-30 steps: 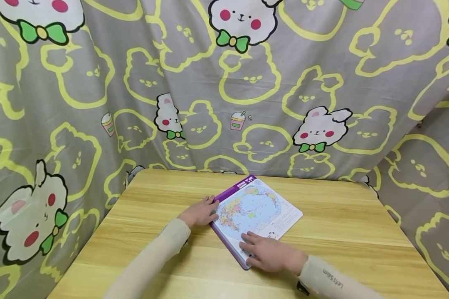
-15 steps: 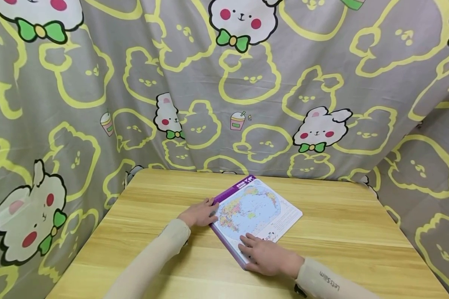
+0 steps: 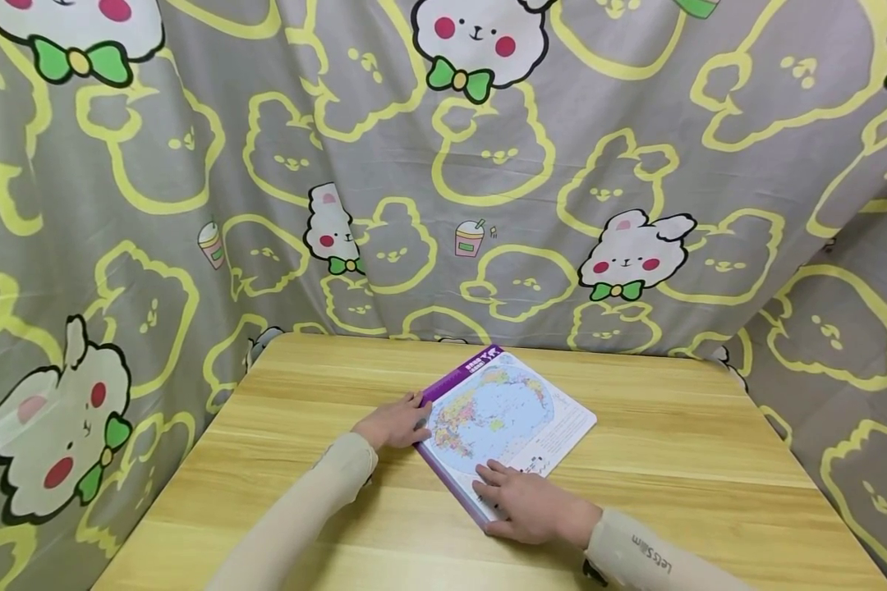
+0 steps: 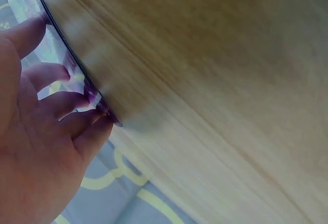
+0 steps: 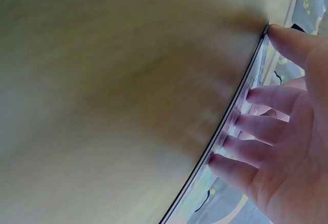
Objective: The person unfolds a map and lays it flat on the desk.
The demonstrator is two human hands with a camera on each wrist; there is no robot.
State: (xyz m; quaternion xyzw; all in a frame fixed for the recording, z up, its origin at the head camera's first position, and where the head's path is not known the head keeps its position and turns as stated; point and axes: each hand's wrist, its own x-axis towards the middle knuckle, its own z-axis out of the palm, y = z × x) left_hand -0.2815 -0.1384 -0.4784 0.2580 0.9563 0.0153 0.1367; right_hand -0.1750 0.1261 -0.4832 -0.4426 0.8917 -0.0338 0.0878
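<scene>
A flat world map board [image 3: 498,423] with a purple border lies turned at an angle on the wooden table, map side up. My left hand [image 3: 395,421] rests at its left corner, fingertips over the purple edge. In the left wrist view, the spread fingers [image 4: 77,101] touch the glossy surface, with the thumb near the rim. My right hand [image 3: 535,505] lies over the near corner, fingers spread across the printed face. The right wrist view shows these fingertips [image 5: 233,144] on the board beside its thin dark edge. Part of the near corner is hidden under this hand.
Light wood-grain table [image 3: 673,443] surrounds the board. A grey curtain [image 3: 406,156] with yellow outlines and white cartoon rabbits hangs behind the table and along both sides.
My right hand has slid slightly left and toward the near corner since the first frame. My left hand and the map board have barely moved.
</scene>
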